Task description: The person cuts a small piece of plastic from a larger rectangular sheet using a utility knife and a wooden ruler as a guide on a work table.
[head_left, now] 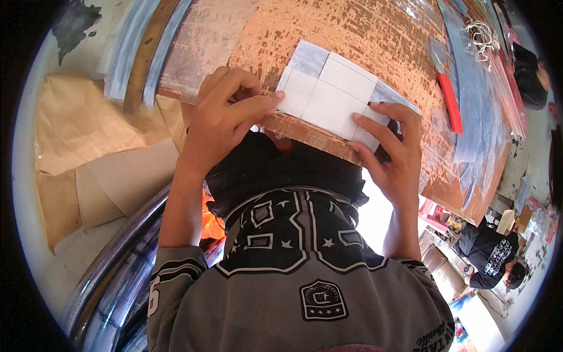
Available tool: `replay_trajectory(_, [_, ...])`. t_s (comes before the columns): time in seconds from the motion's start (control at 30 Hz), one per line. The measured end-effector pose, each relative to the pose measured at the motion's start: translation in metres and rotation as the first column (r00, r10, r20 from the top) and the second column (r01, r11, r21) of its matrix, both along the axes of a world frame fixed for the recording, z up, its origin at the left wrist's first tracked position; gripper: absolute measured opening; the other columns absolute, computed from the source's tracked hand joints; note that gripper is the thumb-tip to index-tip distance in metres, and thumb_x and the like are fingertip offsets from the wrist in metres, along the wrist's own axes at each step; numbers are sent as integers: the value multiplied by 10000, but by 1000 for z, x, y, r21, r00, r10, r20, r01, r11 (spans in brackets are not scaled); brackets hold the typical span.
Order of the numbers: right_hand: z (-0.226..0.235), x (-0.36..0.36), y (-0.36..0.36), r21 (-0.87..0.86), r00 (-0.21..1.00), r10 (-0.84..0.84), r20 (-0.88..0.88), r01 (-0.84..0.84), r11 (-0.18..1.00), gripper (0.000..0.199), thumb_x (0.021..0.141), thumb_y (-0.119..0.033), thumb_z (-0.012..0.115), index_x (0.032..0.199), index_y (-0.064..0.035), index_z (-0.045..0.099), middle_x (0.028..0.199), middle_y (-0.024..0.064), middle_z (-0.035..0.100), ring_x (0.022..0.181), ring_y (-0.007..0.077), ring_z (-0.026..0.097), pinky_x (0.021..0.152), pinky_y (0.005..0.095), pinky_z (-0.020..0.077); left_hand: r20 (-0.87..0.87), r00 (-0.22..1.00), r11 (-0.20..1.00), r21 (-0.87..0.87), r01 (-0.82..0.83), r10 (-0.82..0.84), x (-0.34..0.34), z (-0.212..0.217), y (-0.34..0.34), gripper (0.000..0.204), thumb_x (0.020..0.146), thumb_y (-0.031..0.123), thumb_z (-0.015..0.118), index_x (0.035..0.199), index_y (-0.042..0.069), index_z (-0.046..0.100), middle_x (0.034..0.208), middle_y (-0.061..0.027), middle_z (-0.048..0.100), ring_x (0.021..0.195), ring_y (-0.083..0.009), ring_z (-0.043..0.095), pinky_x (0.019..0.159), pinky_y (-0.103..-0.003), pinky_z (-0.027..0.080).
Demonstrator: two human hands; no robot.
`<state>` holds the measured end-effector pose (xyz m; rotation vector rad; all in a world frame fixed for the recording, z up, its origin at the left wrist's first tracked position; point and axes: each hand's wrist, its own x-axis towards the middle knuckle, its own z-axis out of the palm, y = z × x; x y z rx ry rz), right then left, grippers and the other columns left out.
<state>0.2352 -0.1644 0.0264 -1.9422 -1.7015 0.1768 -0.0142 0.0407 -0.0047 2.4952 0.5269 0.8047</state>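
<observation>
A white sheet [337,97] marked with thin crossing lines lies at the near edge of the worn brown tabletop [258,47]. Grey-blue material [308,57] shows past its far left corner and along its right side. My left hand [229,102] is closed, its thumb and forefinger pinching the sheet's left edge while the other fingers curl in. On the right side, my right hand [394,138] grips the sheet, two fingertips pressing on top and the thumb at the near edge. What lies under the right palm is hidden.
A red-handled cutter [449,104] rests to the right beside clear bluish plastic sheets [478,126]. White cord [482,40] lies beyond. At left are a brown strip [146,53] and brown paper [97,126]. Rolled plastic [120,281] stands below; another person [489,255] is at lower right.
</observation>
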Motion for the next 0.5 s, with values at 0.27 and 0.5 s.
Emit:
replay_trajectory(0.27, [0,4,-4,25,998,1,-61,0,1000,484,806,-224,884,1231,-97,688,1386,103,657,1340,346,570,1110,489,396,-36,999,999,38,-3,4,-1,2,-1,320,816,62,843,1118,165,858,1003,-34,653,904,-222,604,723,-337,493])
replay_trajectory(0.5, [6,7,-24,14,999,14,52,-14,1000,454,809,-208,878,1208,-90,696,1398,96,669,1323,338,600,1083,502,423,-70,998,1000,-4,-9,9,-2,5,-4,335,818,35,842,1133,151,852,1029,-43,673,941,-226,622,761,-336,509])
